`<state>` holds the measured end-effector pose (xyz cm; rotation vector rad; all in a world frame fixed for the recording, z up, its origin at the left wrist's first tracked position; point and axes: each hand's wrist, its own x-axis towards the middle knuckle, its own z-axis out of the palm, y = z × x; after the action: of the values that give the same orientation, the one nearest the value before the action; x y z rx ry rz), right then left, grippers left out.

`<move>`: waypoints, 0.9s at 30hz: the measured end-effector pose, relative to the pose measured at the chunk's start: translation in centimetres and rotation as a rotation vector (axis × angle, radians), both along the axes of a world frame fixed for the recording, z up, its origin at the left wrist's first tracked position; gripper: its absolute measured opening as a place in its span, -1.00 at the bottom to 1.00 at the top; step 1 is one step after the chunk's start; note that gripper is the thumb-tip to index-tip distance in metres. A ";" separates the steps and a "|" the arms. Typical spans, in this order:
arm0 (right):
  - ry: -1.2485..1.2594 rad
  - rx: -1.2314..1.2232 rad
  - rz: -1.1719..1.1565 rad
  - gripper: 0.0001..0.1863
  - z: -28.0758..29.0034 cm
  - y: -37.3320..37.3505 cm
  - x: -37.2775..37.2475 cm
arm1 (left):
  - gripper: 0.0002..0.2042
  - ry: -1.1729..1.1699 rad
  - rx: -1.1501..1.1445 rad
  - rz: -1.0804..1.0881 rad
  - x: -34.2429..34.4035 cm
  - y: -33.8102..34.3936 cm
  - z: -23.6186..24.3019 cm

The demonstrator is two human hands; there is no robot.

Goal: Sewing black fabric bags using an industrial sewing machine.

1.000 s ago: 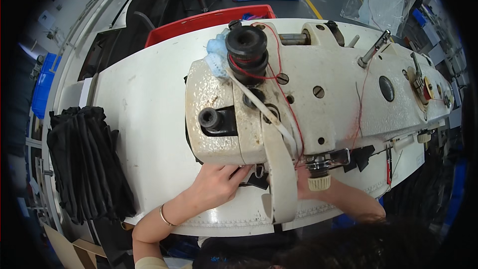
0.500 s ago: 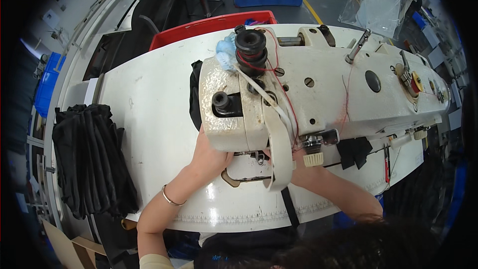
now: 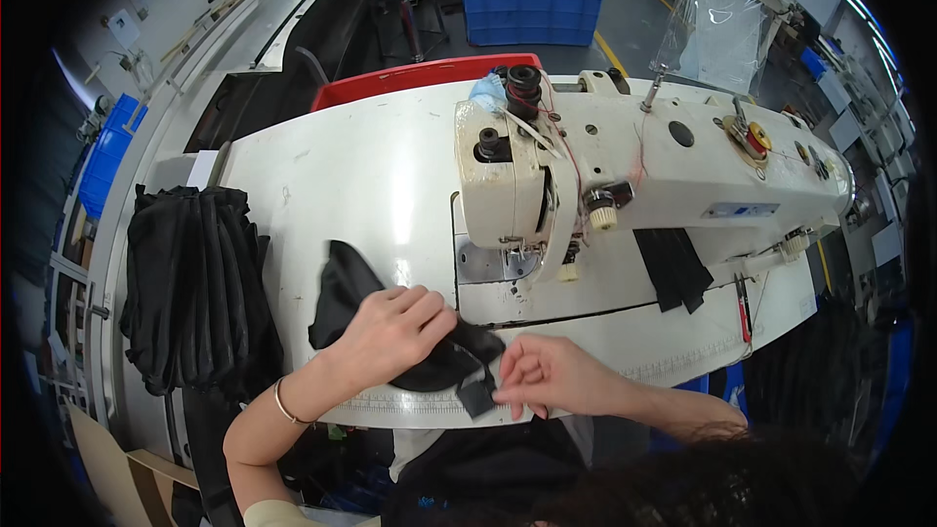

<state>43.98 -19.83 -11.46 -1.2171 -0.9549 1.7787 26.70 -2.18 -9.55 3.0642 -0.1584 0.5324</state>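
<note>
A black fabric piece (image 3: 344, 293) lies partly raised over the front of the white table, left of the sewing machine's needle area. My left hand (image 3: 395, 332) is closed over its upper side, fingers curled into the cloth. From the piece a narrow strap with a square end (image 3: 476, 397) hangs near the table's front edge. My right hand (image 3: 556, 373) pinches at that end with thumb and forefinger, the other fingers curled in. The white sewing machine (image 3: 625, 166) stands beyond both hands, and its needle plate (image 3: 483, 263) shows with no cloth on it.
A thick stack of black fabric pieces (image 3: 195, 283) hangs at the table's left edge. Right of the needle lie black strips (image 3: 673, 268) and a red-handled tool (image 3: 745, 310). A red bin (image 3: 420, 78) borders the table's far side, with a blue crate (image 3: 532, 15) on the floor behind.
Both hands have come out from beneath the machine head toward the table's front, bringing the black fabric piece to the left and nearer. The view has shifted, so the needle area now shows.
</note>
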 end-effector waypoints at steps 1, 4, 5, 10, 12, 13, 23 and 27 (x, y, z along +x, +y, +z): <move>-0.041 0.010 -0.127 -0.80 0.2 0.6 -0.6 | -0.81 -0.172 0.223 0.040 -0.5 -0.5 0.1; -0.136 0.108 -0.322 -0.82 0.0 3.4 -2.3 | -0.63 -0.244 0.501 0.254 -2.0 -3.0 -0.1; -0.196 0.184 -0.396 -0.83 -0.5 4.1 -2.9 | -0.60 -0.187 0.382 0.351 -2.0 -4.0 -0.5; 0.041 0.241 -0.631 -0.87 -4.4 4.8 -4.2 | -0.48 0.105 -0.146 0.574 -2.5 -6.2 -1.3; 0.028 0.377 -0.666 -0.88 -5.1 4.4 -4.2 | -0.42 -0.115 -0.156 0.481 -2.1 -5.1 -0.8; 0.028 0.376 -0.653 -0.86 -5.1 4.1 -4.1 | -0.46 -0.185 -0.215 0.454 -1.2 -4.2 -0.7; -0.247 0.347 -0.180 -0.80 -2.2 0.1 -0.8 | -0.74 0.232 -1.193 0.265 1.4 -0.6 -2.2; -0.631 0.858 -0.112 -0.76 -3.4 -0.7 -0.2 | -0.74 0.255 -1.243 0.219 1.1 -0.9 -2.5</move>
<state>43.73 -20.53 -14.86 -1.1965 -1.7235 0.6994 27.79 -3.05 -12.05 1.8883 0.3770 0.1188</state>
